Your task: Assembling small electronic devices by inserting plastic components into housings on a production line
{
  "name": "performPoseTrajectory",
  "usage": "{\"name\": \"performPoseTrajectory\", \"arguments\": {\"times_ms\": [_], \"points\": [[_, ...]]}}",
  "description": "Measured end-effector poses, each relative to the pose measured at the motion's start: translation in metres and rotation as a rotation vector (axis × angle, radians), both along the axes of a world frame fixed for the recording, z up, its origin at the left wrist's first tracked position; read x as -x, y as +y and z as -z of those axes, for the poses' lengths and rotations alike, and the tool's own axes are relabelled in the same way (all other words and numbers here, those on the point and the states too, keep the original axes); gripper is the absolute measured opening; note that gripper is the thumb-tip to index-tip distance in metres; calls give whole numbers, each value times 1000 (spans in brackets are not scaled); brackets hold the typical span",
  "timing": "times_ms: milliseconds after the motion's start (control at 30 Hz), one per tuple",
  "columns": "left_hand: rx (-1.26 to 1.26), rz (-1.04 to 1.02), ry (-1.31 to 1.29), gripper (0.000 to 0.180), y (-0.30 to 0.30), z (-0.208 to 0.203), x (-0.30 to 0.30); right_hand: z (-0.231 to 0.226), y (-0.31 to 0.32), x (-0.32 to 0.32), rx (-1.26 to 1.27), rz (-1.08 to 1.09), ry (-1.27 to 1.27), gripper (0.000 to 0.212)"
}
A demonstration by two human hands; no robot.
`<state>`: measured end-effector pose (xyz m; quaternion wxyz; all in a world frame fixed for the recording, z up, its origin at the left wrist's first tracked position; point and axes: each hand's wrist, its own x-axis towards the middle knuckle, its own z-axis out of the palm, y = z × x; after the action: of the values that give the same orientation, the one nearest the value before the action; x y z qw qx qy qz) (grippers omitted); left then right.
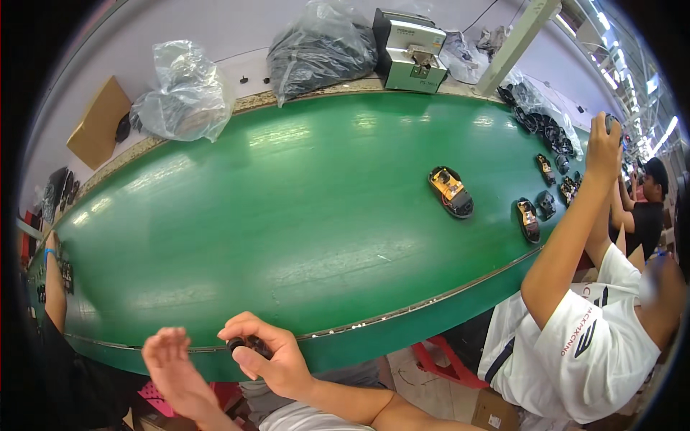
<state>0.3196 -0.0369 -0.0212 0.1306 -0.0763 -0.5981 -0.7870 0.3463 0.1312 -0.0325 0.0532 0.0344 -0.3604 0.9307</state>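
My right hand (277, 359) is closed around a small black computer mouse part (256, 346), held over the near edge of the green work surface. Fingers and thumb hide much of that part. Just left of it, my left hand (175, 370) is raised, a little blurred, its fingers apart and nothing in them. Farther off to the right, an opened computer mouse (451, 192) lies on the green surface (287, 208), showing an orange-yellow board in its black base.
More opened mice (527, 220) and black shells (550, 133) cluster at the right, beside a co-worker in a white shirt (582, 345). Plastic bags (323, 50) and a green-and-black machine (410, 54) stand along the far ledge. Another person's arm (54, 287) reaches in at the left.
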Motion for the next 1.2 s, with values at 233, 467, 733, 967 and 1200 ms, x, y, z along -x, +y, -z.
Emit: {"name": "performPoseTrajectory", "arguments": {"times_ms": [233, 467, 733, 967, 1200], "points": [[-274, -17, -72, 36, -17, 0, 4, 1, -3, 2, -27, -48, -1, 31], [21, 188, -33, 39, 11, 5, 5, 1, -8, 4, -54, -75, 8, 35], [-564, 601, 210, 55, -8, 11, 18, 13, -11, 11, -126, -34, 16, 27], [-673, 852, 218, 48, -7, -17, 26, -5, -16, 16, -122, -32, 20, 24], [-1080, 1315, 184, 46, 3, -23, 27, 19, -57, 32, 61, -7, -40, 26]]}}
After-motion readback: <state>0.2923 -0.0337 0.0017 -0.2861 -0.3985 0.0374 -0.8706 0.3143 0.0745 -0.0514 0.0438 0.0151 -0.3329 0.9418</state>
